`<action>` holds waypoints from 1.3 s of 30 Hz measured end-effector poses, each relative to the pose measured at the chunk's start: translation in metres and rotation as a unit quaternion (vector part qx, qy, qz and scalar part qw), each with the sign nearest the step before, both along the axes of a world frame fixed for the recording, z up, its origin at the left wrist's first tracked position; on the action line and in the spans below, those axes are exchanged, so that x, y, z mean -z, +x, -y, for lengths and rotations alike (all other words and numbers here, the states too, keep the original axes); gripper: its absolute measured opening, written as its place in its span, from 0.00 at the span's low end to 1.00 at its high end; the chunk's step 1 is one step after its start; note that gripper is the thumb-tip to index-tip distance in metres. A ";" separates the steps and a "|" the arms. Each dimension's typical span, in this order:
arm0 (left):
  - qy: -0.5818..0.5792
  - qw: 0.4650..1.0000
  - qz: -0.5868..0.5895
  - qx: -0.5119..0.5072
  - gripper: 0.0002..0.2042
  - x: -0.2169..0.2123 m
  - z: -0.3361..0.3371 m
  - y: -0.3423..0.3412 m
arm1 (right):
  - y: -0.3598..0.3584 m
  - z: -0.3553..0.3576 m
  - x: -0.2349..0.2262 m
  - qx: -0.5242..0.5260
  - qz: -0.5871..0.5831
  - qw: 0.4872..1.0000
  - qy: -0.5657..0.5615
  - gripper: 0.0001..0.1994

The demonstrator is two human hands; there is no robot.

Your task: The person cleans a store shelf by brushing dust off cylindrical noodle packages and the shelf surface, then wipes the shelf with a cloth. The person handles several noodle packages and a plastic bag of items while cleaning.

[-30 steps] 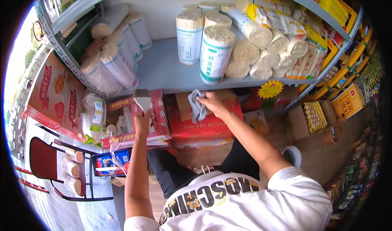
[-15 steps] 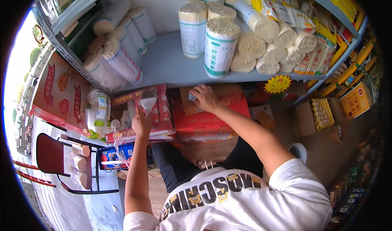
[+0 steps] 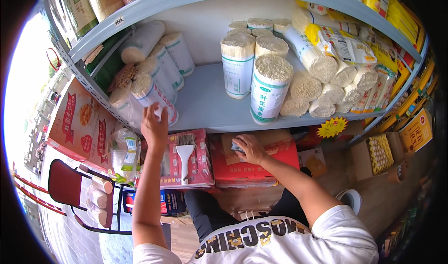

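Observation:
My left hand [image 3: 155, 126] is raised at the shelf's front edge, fingers apart, over the lower end of a white-wrapped noodle roll [image 3: 150, 95]. Whether the fingertips touch the wrapper I cannot tell. A white-handled brush [image 3: 185, 156] with bristles pointing away from me lies on the red packaged carton [image 3: 201, 159]. Farther right, my right hand [image 3: 252, 149] is closed on a crumpled grey-blue cloth [image 3: 237, 147], resting on a red and brown cardboard box [image 3: 224, 168]. Upright noodle rolls [image 3: 271, 89] stand on the shelf beyond it.
The grey-blue shelf [image 3: 200, 89] carries stacked noodle rolls [image 3: 305, 86] and yellow packets at right. A large pinkish carton [image 3: 79, 119] and a bag of clear plastic containers [image 3: 125, 152] are at left. A folding chair [image 3: 70, 184] stands behind them. Eggs [image 3: 381, 154] sit at right.
The brush has left my left hand and now lies on the red carton. That hand has moved up to the noodle rolls. My right hand keeps the cloth on the box. The view has shifted.

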State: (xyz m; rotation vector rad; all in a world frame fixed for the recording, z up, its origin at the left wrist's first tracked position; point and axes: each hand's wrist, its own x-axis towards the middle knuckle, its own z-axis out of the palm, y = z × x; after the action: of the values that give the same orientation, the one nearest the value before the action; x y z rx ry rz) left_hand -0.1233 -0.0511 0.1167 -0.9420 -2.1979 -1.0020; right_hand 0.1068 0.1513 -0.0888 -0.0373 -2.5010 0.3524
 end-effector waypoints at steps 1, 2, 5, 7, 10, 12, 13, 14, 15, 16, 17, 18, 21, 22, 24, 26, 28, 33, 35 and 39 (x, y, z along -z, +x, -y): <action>0.021 1.000 -0.009 0.010 0.13 -0.012 -0.007 -0.008 | 0.000 0.000 -0.001 0.000 0.001 1.000 -0.005 0.27; 0.044 0.999 -0.018 0.021 0.13 -0.021 -0.016 -0.018 | 0.001 0.000 -0.002 0.001 0.002 1.000 -0.008 0.27; 0.101 0.994 -0.033 0.007 0.13 -0.048 -0.043 -0.063 | 0.003 -0.002 -0.005 0.006 0.003 1.000 -0.017 0.27; 0.141 0.986 -0.087 -0.032 0.15 -0.061 -0.053 -0.112 | 0.001 0.002 -0.006 0.001 0.003 1.000 -0.022 0.27; 0.122 0.987 -0.023 -0.099 0.19 -0.081 -0.067 -0.176 | 0.003 0.007 -0.004 0.005 0.018 1.000 -0.022 0.27; 0.163 0.977 0.095 -0.102 0.24 -0.086 -0.066 -0.232 | -0.001 0.008 -0.003 0.002 0.028 0.999 -0.025 0.26; 0.130 0.974 0.124 -0.141 0.26 -0.085 -0.074 -0.253 | -0.002 0.005 -0.002 0.006 0.030 0.999 -0.030 0.26; 0.122 0.973 0.119 -0.154 0.27 -0.082 -0.082 -0.269 | -0.001 0.001 -0.003 0.012 0.032 0.999 -0.035 0.26; 0.114 0.973 0.114 -0.164 0.28 -0.079 -0.095 -0.278 | 0.001 -0.003 -0.003 0.023 0.035 0.998 -0.040 0.26; 0.113 0.972 0.142 -0.152 0.30 -0.078 -0.105 -0.289 | 0.002 -0.008 -0.003 0.027 0.037 0.998 -0.044 0.26; 0.112 0.969 0.164 -0.148 0.30 -0.079 -0.097 -0.316 | -0.003 -0.008 -0.005 0.018 0.034 0.998 -0.053 0.26; 0.112 0.965 0.185 -0.148 0.29 -0.082 -0.085 -0.344 | -0.008 -0.005 -0.006 0.008 0.029 0.998 -0.063 0.26; 0.310 0.849 0.427 0.017 0.19 -0.089 -0.066 -0.400 | -0.011 -0.001 -0.011 -0.003 0.022 0.997 -0.071 0.27; 0.284 0.857 0.426 0.064 0.21 -0.072 -0.094 -0.390 | -0.003 -0.007 -0.007 0.017 0.028 0.996 -0.077 0.28; 0.264 0.863 0.413 0.120 0.25 -0.065 -0.094 -0.394 | -0.001 -0.008 -0.011 0.022 0.030 0.996 -0.085 0.28; 0.264 0.858 0.415 0.148 0.25 -0.067 -0.081 -0.406 | -0.004 -0.006 -0.015 0.014 0.028 0.995 -0.092 0.27; 0.261 0.847 0.429 0.176 0.25 -0.063 -0.089 -0.402 | -0.001 -0.008 -0.015 0.022 0.032 0.995 -0.095 0.27; 0.244 0.848 0.421 0.207 0.24 -0.071 -0.063 -0.405 | -0.009 -0.004 -0.016 0.003 0.033 0.993 -0.114 0.28; 0.236 0.849 0.422 0.210 0.23 -0.075 -0.063 -0.390 | -0.008 -0.005 -0.017 -0.003 0.040 0.993 -0.113 0.28; 0.234 0.860 0.397 0.218 0.23 -0.092 -0.091 -0.321 | -0.003 -0.007 -0.017 0.014 0.044 0.993 -0.106 0.29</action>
State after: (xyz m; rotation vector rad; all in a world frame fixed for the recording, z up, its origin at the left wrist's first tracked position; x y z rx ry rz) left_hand -0.4442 0.0399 0.2084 -0.8922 -2.1559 -2.3649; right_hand 0.1041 0.1584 -0.0718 -0.1782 -2.5363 0.6163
